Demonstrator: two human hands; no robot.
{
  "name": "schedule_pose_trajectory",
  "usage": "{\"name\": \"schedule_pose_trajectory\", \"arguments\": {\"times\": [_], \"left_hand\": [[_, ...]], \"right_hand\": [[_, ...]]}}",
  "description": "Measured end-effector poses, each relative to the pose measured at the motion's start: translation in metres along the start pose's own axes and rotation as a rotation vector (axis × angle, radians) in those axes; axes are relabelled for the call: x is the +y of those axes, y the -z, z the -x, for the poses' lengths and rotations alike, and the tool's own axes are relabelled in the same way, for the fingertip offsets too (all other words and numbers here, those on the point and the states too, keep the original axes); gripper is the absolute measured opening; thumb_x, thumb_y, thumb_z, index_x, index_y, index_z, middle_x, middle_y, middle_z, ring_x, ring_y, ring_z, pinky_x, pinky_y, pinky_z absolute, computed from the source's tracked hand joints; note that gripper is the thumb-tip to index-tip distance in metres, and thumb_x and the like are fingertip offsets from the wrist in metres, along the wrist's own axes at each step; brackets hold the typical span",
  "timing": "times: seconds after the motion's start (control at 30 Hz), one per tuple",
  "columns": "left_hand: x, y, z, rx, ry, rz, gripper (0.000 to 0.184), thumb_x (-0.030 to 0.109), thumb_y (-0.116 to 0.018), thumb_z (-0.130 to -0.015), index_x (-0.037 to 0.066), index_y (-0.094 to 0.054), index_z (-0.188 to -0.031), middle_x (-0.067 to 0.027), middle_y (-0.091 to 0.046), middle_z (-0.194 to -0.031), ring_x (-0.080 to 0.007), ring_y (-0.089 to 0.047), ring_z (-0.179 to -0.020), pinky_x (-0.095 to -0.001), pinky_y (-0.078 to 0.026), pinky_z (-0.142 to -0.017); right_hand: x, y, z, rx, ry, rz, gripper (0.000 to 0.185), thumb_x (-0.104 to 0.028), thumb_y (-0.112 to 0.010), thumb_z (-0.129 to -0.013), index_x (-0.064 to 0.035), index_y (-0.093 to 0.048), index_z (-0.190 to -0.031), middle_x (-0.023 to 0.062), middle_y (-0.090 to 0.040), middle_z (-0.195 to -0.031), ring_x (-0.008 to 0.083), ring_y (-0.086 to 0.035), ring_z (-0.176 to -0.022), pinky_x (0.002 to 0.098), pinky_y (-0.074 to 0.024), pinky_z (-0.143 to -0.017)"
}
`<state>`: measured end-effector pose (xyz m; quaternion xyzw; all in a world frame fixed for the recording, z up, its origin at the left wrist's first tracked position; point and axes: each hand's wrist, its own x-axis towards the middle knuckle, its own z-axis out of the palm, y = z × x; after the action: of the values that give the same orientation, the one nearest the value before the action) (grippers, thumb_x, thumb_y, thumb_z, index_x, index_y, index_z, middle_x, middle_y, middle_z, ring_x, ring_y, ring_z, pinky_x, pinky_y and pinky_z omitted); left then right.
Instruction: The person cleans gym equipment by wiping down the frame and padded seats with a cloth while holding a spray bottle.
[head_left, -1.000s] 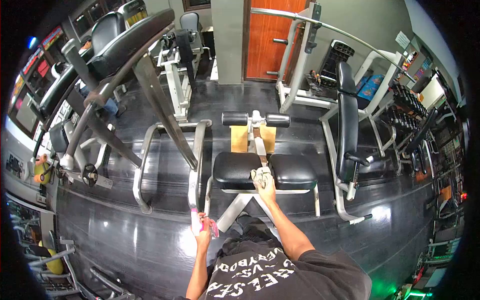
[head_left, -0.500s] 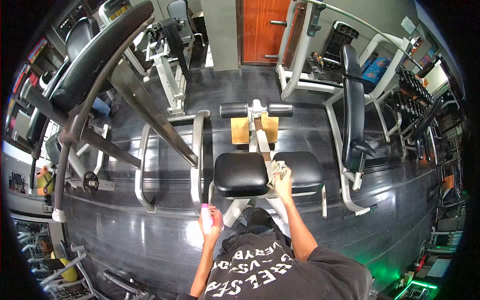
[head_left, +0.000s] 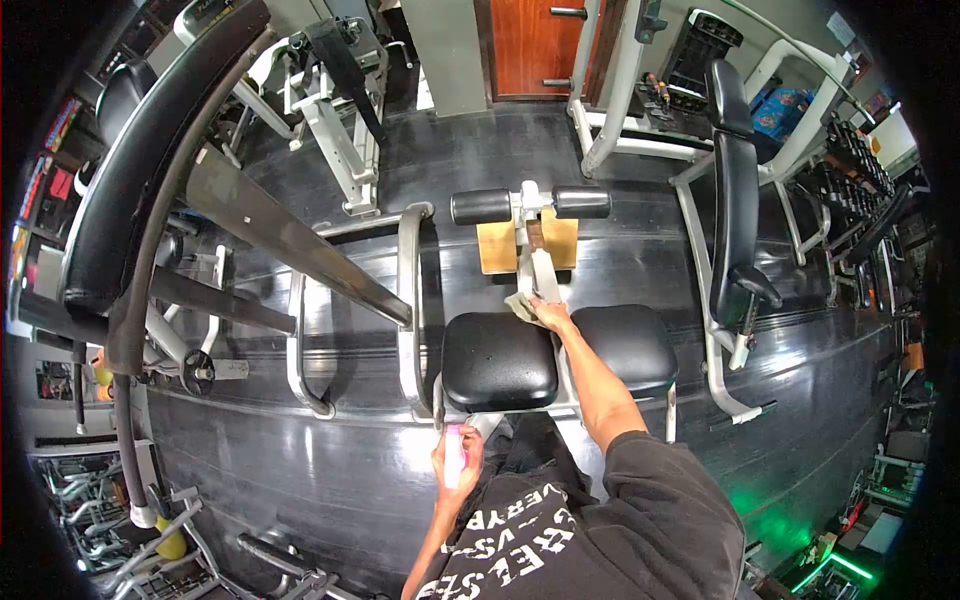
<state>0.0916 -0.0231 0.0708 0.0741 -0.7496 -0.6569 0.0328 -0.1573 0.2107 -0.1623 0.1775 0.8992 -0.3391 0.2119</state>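
Observation:
My right hand (head_left: 549,312) is closed on a pale cloth (head_left: 522,306), reaching forward over the gap between two black seat pads. The cloth lies at the far edge of the left pad (head_left: 499,362); whether it touches the pad or the metal bar (head_left: 541,272) I cannot tell. The right pad (head_left: 624,347) is beside my forearm. Low in front of the left pad, my left hand (head_left: 459,462) is wrapped round a white and pink bottle (head_left: 454,455). Two black foam rollers (head_left: 481,207) sit at the bench's far end above a wooden plate (head_left: 497,250).
A large machine with a dark slanted beam (head_left: 300,240) and silver floor frame (head_left: 412,280) stands on the left. Another black padded bench (head_left: 735,210) is on the right. Dumbbells (head_left: 850,165) line the far right, and an orange-brown door (head_left: 535,50) is at the back.
My right hand and the cloth have moved forward and left, from the right pad's inner edge to the far side of the gap. The view has shifted; my left hand still holds the bottle.

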Motion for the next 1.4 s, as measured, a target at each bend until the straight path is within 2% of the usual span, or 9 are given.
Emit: {"name": "schedule_pose_trajectory", "arguments": {"times": [0.3, 0.37, 0.4, 0.5, 0.7, 0.8, 1.03, 1.2, 1.4], "left_hand": [[-0.013, 0.021, -0.010, 0.067, 0.072, 0.121, 0.016, 0.003, -0.061, -0.087, 0.000, -0.057, -0.103, -0.0047, -0.063, -0.080, -0.0095, -0.059, -0.072, -0.0243, -0.050, -0.063], [-0.023, 0.030, -0.009, 0.069, 0.069, -0.018, 0.016, 0.004, -0.061, -0.087, 0.000, -0.058, -0.102, -0.0055, -0.065, -0.081, -0.0102, -0.060, -0.072, -0.0253, -0.050, -0.063], [-0.024, 0.031, -0.009, 0.091, 0.083, 0.018, 0.015, 0.005, -0.062, -0.087, 0.001, -0.059, -0.101, -0.0058, -0.066, -0.081, -0.0110, -0.062, -0.073, -0.0264, -0.050, -0.064], [-0.032, 0.037, -0.008, 0.118, 0.150, 0.088, 0.015, 0.006, -0.063, -0.087, 0.001, -0.059, -0.100, -0.0056, -0.066, -0.081, -0.0112, -0.062, -0.073, -0.0265, -0.050, -0.066], [-0.026, 0.060, -0.006, -0.044, 0.035, 0.085, 0.014, 0.003, -0.063, -0.087, 0.001, -0.059, -0.101, -0.0048, -0.063, -0.082, -0.0101, -0.060, -0.073, -0.0257, -0.049, -0.067], [-0.023, 0.078, -0.003, -0.127, 0.031, 0.118, 0.014, 0.003, -0.063, -0.088, 0.001, -0.058, -0.101, -0.0042, -0.062, -0.082, -0.0095, -0.059, -0.072, -0.0253, -0.049, -0.066], [-0.037, 0.129, -0.001, -0.074, -0.069, 0.034, 0.016, 0.006, -0.062, -0.089, 0.001, -0.057, -0.103, -0.0072, -0.064, -0.078, -0.0123, -0.061, -0.069, -0.0261, -0.050, -0.063], [-0.023, 0.159, 0.010, -0.089, -0.075, 0.066, 0.013, 0.001, -0.059, -0.090, 0.000, -0.055, -0.102, -0.0072, -0.063, -0.078, -0.0114, -0.060, -0.069, -0.0252, -0.050, -0.062], [-0.025, 0.181, 0.025, -0.071, -0.077, 0.104, 0.012, 0.002, -0.058, -0.092, 0.000, -0.054, -0.103, -0.0086, -0.064, -0.079, -0.0113, -0.060, -0.068, -0.0253, -0.050, -0.062]], "right_hand": [[0.027, 0.001, 0.000, -0.004, 0.100, -0.082, 0.043, -0.029, -0.041, -0.091, 0.0023, -0.064, -0.110, 0.0301, -0.058, -0.115, 0.0402, -0.056, -0.112, 0.0461, -0.0438, -0.097], [0.041, -0.007, -0.005, -0.051, 0.020, 0.131, 0.039, -0.025, -0.044, -0.088, 0.0021, -0.065, -0.107, 0.0285, -0.061, -0.110, 0.0398, -0.059, -0.107, 0.0466, -0.0458, -0.094], [0.078, -0.029, -0.026, -0.119, 0.263, 0.418, 0.036, -0.024, -0.048, -0.086, 0.0014, -0.068, -0.101, 0.0285, -0.063, -0.104, 0.0397, -0.061, -0.104, 0.0461, -0.0484, -0.091], [0.008, 0.036, 0.068, -0.091, -0.059, 0.208, 0.036, -0.024, -0.049, -0.084, 0.0023, -0.068, -0.098, 0.0285, -0.063, -0.103, 0.0387, -0.061, -0.104, 0.0451, -0.0497, -0.089], [0.015, 0.043, 0.134, -0.089, -0.037, 0.196, 0.035, -0.024, -0.047, -0.085, 0.0005, -0.066, -0.102, 0.0282, -0.063, -0.102, 0.0396, -0.062, -0.102, 0.0469, -0.0486, -0.087], [0.030, 0.023, 0.170, 0.234, 0.084, -0.007, 0.037, -0.028, -0.040, -0.091, 0.0006, -0.064, -0.096, 0.0281, -0.063, -0.096, 0.0450, -0.060, -0.095, 0.0514, -0.0458, -0.086], [0.016, -0.018, 0.240, 0.705, 0.025, -0.296, 0.038, -0.024, -0.058, -0.088, 0.0009, -0.059, -0.116, 0.0239, -0.065, -0.103, 0.0413, -0.062, -0.101, 0.0436, -0.0484, -0.086], [-0.003, -0.066, 0.259, 0.917, -0.032, -0.413, 0.040, -0.014, -0.053, -0.092, 0.0006, -0.051, -0.129, 0.0233, -0.045, -0.138, 0.0347, -0.047, -0.127, 0.0362, -0.0384, -0.104], [-0.029, -0.097, 0.270, 0.980, -0.110, -0.545, 0.043, -0.010, -0.057, -0.090, -0.0041, -0.051, -0.132, 0.0250, -0.040, -0.141, 0.0365, -0.050, -0.123, 0.0364, -0.0425, -0.099]]}}
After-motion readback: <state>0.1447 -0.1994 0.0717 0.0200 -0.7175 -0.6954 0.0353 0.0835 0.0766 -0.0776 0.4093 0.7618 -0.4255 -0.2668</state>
